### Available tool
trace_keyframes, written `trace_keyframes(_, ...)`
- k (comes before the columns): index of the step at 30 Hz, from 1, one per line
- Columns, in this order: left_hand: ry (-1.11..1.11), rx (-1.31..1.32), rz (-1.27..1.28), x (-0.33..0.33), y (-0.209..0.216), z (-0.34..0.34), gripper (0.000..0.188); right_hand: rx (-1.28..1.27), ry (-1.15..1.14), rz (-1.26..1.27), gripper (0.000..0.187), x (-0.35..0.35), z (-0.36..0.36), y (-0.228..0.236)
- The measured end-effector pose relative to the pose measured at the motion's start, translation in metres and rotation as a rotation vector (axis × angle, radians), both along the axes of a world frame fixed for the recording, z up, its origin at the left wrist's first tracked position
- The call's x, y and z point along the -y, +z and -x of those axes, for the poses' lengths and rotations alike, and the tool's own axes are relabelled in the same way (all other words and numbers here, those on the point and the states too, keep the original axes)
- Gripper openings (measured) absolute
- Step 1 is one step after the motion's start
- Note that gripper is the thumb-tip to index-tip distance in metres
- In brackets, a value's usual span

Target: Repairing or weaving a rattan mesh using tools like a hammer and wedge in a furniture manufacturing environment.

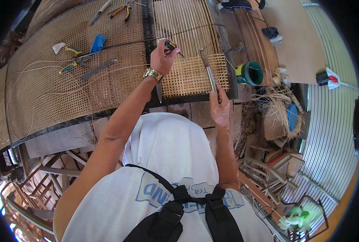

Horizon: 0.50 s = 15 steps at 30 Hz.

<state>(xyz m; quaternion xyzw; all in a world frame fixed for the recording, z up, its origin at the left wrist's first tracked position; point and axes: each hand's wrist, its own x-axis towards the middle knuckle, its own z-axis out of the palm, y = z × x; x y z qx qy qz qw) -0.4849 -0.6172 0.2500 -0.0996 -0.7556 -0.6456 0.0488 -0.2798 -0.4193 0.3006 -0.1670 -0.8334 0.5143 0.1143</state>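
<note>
My left hand (163, 56), with a gold watch on its wrist, is closed round a screwdriver (170, 45) with a black and yellow handle. Its thin shaft points right, over the woven cane panel (187, 76). My right hand (220, 105) grips the lower end of a hammer (210, 76) with a silver handle. The hammer's worn brown head, seen edge-on, is over the right part of the panel. Near me the cane strips cross in a tight weave; farther away the long strips run without dense cross strips. A pointed blade (159, 92) lies beside my left wrist.
Pliers (125, 12), a knife (98, 69), cutters (69, 66) and a blue cloth-like piece (98, 43) lie on finished cane webbing (66, 90) at the left. A green bucket (250, 74) stands right of the panel, near loose cane fibres (282, 113). Wooden chair frames (268, 165) are behind at right.
</note>
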Motion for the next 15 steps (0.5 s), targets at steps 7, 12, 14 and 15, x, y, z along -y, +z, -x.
trace_keyframes(7, -0.041, -0.028, 0.088, -0.005, -0.003, 0.013, 0.032, -0.025, 0.017, -0.006, 0.038, 0.006, 0.018, -0.006)
trace_keyframes(12, -0.099, -0.075, 0.172, -0.003, 0.001, 0.007, 0.031, 0.11, 0.18, -0.096, 0.037, 0.006, 0.024, 0.008)
trace_keyframes(14, -0.039, -0.062, 0.03, 0.003, 0.006, 0.0, 0.03, 0.074, 0.035, -0.035, 0.039, 0.006, 0.017, 0.011)
trace_keyframes(15, -0.058, -0.058, 0.037, 0.002, 0.008, 0.001, 0.031, 0.073, 0.033, -0.033, 0.039, 0.002, 0.016, 0.012)
